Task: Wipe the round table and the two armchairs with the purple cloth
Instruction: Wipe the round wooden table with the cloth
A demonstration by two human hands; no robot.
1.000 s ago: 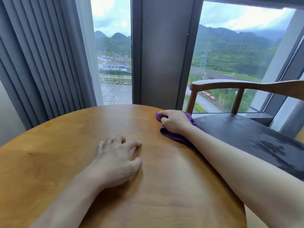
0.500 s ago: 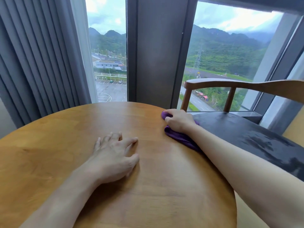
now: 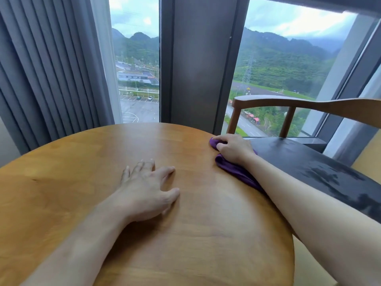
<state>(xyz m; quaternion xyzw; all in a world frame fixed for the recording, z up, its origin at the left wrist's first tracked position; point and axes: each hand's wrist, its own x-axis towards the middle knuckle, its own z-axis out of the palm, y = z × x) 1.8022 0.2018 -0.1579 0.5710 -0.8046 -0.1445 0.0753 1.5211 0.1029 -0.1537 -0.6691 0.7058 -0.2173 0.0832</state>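
Note:
The round wooden table [image 3: 61, 182] fills the lower left of the head view. My right hand [image 3: 234, 148] presses the purple cloth [image 3: 237, 172] onto the table's far right edge, fingers closed over the bunched fabric. My left hand [image 3: 147, 188] lies flat near the table's middle, fingers spread, holding nothing. One armchair [image 3: 309, 105] stands right of the table, with a curved wooden back rail and a dark seat [image 3: 321, 168] that shows wet-looking streaks. A second armchair is not in view.
Grey pleated curtains [image 3: 47, 69] hang at the left behind the table. A dark window pillar [image 3: 195, 58] rises straight ahead, with glass panes on both sides looking out over hills and a car park. A window sill [image 3: 309, 141] runs behind the armchair.
My right hand has slid the cloth along the table's far right edge, towards the armchair. My left hand has stayed flat in place. The camera has shifted slightly.

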